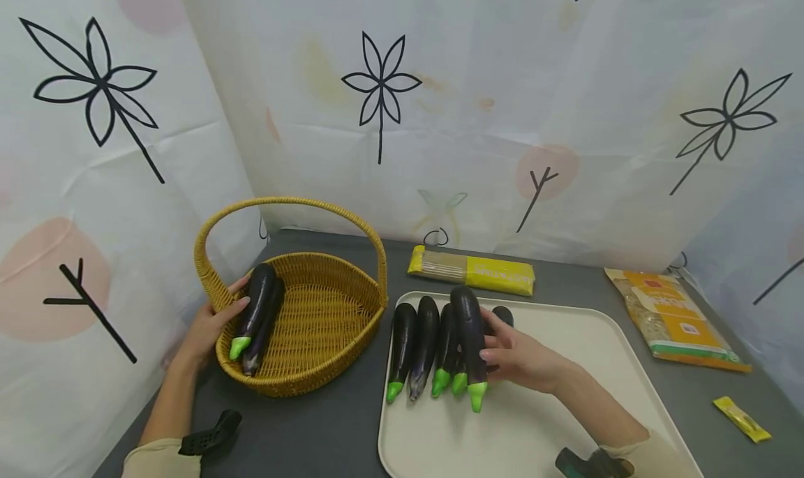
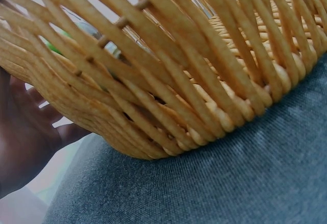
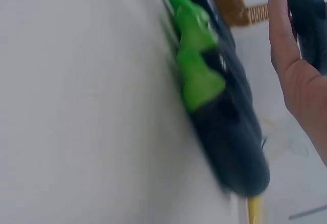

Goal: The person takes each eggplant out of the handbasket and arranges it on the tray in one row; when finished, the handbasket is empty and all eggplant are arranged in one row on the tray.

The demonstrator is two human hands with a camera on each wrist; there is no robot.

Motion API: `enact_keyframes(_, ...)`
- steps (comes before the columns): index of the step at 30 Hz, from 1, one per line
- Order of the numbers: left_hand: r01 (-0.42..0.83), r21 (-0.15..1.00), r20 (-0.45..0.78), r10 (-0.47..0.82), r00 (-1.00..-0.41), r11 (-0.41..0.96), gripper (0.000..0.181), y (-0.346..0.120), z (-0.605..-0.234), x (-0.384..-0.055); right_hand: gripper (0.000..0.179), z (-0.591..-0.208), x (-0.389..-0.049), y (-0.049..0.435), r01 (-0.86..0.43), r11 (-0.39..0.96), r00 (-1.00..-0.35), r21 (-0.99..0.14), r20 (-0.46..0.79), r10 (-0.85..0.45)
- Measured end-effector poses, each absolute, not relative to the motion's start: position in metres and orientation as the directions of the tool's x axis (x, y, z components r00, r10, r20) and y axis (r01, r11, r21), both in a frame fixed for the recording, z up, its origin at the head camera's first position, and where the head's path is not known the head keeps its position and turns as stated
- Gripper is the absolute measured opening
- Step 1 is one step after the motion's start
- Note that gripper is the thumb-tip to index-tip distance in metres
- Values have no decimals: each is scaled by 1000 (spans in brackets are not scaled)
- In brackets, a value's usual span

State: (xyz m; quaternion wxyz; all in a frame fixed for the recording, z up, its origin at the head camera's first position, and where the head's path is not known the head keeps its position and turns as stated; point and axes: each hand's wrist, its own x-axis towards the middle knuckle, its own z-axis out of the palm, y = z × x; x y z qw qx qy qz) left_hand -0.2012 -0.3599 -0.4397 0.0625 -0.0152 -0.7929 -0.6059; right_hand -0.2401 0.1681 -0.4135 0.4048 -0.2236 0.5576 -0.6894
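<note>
My right hand (image 1: 521,356) grips a dark purple eggplant (image 1: 467,317) with a green stem end, raised over the cream tray (image 1: 534,429). In the right wrist view, the thumb (image 3: 283,35) lies along that eggplant. Several more eggplants (image 1: 402,345) lie side by side on the tray's left part, partly covered by the held one. At left, my left hand (image 1: 210,328) holds the side of a woven basket (image 1: 295,384) near the foot of its handle, fingertips over the rim. Two eggplants (image 1: 254,310) rest inside the basket, against its left wall.
Behind the tray lies a yellow pack of noodles (image 1: 471,270). An orange food bag (image 1: 681,317) and a small yellow sachet (image 1: 741,419) sit to its right on the grey table (image 1: 301,436). White patterned cloth (image 1: 440,115) hangs around the back and sides.
</note>
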Motion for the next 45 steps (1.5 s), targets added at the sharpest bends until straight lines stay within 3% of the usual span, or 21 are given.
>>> enact_keyframes(11, 77, 961, 96, -58, -994, 266, 58, -358, -436, -200, 86, -435, -250, 242, 343, -113, -661, -932, -154, -734)
enact_keyframes(22, 92, 959, 111, -56, -992, 267, 57, -359, -438, -199, 86, -445, -260, 260, 398, -49, -686, -916, -262, -678)
enact_keyframes(29, 100, 961, 116, -45, -992, 257, 57, -358, -436, -199, 84, -443, -263, 254, 380, 56, -709, -923, -330, -623)
enact_keyframes(36, 95, 961, 109, -41, -993, 258, 56, -358, -434, -199, 92, -432, -262, 238, 345, 230, -784, -910, -414, -461)
enact_keyframes(45, 93, 958, 110, -48, -993, 270, 56, -358, -435, -199, 96, -424, -254, 233, 295, 330, -828, -897, -413, -381)
